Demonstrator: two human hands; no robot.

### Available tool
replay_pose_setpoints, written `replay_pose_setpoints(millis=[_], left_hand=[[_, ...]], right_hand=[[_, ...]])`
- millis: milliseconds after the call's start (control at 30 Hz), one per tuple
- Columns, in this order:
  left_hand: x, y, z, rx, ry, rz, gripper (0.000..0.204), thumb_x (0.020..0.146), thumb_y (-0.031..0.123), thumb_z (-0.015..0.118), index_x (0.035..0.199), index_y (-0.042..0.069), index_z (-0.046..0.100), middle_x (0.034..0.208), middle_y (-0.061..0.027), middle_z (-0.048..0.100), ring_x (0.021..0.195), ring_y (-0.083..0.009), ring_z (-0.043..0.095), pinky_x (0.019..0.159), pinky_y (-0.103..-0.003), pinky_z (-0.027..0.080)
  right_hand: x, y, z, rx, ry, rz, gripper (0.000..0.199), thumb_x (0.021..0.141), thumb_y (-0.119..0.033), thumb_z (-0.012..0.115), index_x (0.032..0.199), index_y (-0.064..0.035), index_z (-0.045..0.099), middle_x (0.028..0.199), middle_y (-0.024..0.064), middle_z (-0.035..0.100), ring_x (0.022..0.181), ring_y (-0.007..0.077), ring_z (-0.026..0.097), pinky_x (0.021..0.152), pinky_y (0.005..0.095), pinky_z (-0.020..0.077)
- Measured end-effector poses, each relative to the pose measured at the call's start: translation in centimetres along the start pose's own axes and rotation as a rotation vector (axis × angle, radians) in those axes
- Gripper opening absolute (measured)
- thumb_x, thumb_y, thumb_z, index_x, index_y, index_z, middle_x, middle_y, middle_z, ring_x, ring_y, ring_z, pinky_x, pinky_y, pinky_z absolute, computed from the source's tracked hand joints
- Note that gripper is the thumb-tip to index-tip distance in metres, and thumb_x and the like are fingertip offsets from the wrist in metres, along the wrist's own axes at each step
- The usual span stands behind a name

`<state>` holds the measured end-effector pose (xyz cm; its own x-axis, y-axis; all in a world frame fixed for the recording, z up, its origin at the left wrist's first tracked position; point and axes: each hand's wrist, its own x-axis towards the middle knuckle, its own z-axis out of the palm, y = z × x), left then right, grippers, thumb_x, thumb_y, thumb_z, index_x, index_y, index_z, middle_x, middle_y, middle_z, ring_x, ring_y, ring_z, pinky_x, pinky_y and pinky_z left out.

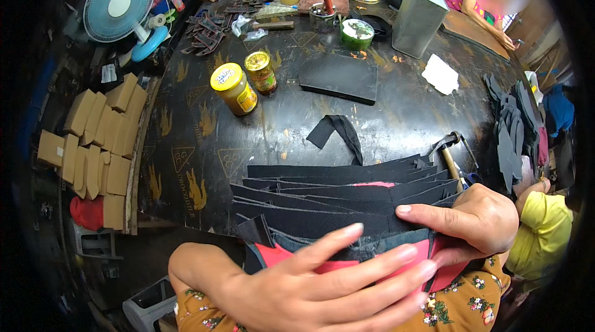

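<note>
At the near edge of the table, just above the lap, a red-and-black piece lies against the front of a fanned pile of black pieces. The left hand is laid over the red face, fingers loosely spread and thumb apart, gripping nothing visible. The right hand is at the other end, one finger stretched over the black edge and another tucked lower; whether they pinch it cannot be told. The work looks midway: the layers sit overlapped in a staggered row, while the front one, its red side partly covered by the hands, seems unfinished. How many are done does not show. A loose strip lies beyond the pile and a hammer to its right, both untouched. Two jars stand farther off, yellow-lidded.
</note>
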<state>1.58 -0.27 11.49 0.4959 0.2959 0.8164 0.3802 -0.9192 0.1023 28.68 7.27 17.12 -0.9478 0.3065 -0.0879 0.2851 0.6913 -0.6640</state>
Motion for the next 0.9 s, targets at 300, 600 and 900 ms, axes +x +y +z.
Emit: replay_pose_setpoints(millis=[300,600,900], left_hand=[[0.0,3.0,0.7,-0.118,-0.195,-0.156,0.026,0.095,0.032,0.06,0.117,0.021,0.065,0.136,-0.0008,0.063,0.127,-0.018,0.059,0.113,-0.057,0.037],[1.3,-0.8,2.4,-0.089,-0.063,-0.112,0.017,0.086,0.028,0.066,0.1,0.021,0.062,0.133,-0.0058,0.064,0.125,-0.0243,0.06,0.111,-0.056,0.038],[1.1,-2.3,1.1,-0.405,-0.357,-0.13,0.039,0.088,0.038,0.055,0.114,0.009,0.061,0.143,-0.0189,0.054,0.136,-0.0326,0.05,0.114,-0.053,0.033]], right_hand=[[0.4,0.9,-0.5,0.04,-0.052,-0.027,0.081,0.089,-0.029,0.076,0.15,0.0076,0.037,0.07,0.014,0.071,0.06,0.0283,0.072,0.051,0.0349,0.054],[2.2,11.1,-3.0,0.776,0.191,0.091,0.05,0.094,-0.028,0.072,0.136,-0.0032,0.06,0.069,0.0049,0.068,0.059,0.0091,0.065,0.053,0.0271,0.0504],[13.5,26.8,6.7,-0.187,0.309,0.318,0.073,0.081,-0.064,0.071,0.121,-0.0027,0.067,0.117,0.0218,0.062,0.104,0.0376,0.064,0.09,0.0434,0.0526]])
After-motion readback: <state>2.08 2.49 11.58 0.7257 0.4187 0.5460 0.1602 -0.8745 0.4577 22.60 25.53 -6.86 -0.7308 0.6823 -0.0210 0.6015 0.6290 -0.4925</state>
